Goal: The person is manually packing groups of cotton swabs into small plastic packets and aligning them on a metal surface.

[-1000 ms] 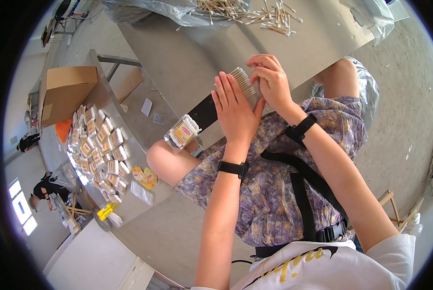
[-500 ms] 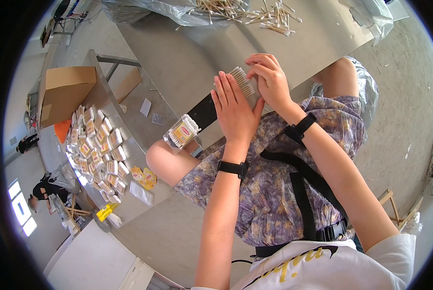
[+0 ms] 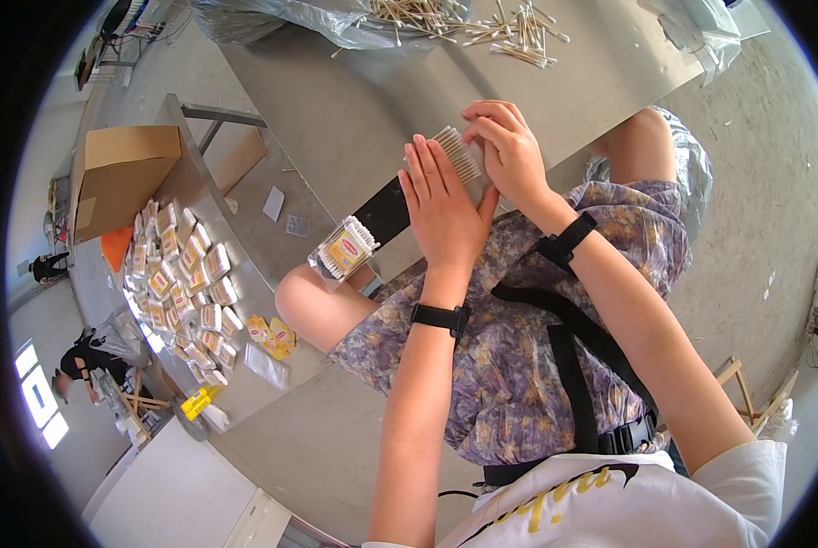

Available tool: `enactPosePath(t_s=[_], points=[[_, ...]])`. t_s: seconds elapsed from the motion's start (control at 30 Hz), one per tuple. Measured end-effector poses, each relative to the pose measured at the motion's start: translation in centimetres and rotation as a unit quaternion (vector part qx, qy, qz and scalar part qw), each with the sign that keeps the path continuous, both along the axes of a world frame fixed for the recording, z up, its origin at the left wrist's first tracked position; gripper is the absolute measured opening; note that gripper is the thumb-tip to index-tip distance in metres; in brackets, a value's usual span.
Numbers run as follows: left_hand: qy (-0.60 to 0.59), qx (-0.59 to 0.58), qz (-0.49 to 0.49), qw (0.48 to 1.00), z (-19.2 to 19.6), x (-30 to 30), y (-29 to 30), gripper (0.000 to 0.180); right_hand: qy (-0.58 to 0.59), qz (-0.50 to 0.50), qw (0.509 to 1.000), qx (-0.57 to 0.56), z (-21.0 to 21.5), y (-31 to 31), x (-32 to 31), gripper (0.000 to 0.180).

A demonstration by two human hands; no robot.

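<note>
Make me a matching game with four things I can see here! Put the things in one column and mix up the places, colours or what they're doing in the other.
Things:
1. Left hand
2. Box
3. Loose swabs
4. Left wrist strap

Clues:
A. Next to a plastic bag, at the far side of the table
B. Black
C. Brown, beside a heap of packs
D. Flat, with fingers stretched out

Right pairs: 1-D, 2-C, 3-A, 4-B
</note>
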State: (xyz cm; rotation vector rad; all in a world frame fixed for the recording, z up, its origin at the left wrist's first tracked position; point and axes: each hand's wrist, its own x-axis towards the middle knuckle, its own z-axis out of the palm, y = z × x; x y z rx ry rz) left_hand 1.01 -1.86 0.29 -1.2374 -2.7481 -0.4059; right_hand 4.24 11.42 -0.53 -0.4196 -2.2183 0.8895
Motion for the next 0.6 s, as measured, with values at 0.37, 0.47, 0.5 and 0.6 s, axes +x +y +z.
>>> enactPosePath(t_s=[0.37, 0.47, 0.5, 0.6], points=[[0.001, -0.001, -0.001, 1.000, -0.19, -0.07, -0.13, 0.092, -0.016, -0.001, 1.000, -0.001, 0.12, -0.19, -0.11, 0.013], [0.002, 0.001, -0.001, 1.000, -0.14, -0.02, -0.08, 0.092, -0.024, -0.002, 1.000, 0.006, 0.06, -0.13, -0.14, 0.012], [0.000, 0.003, -0.001, 1.000, -0.11, 0.00, -0.06, 0.092, -0.027, 0.000, 1.000, 0.012, 0.01, -0.07, -0.14, 0.012], [-0.002, 0.006, -0.001, 1.000, -0.14, -0.02, -0.05, 0.092, -0.038, 0.003, 0.999, 0.032, -0.05, 0.01, -0.07, 0.011]])
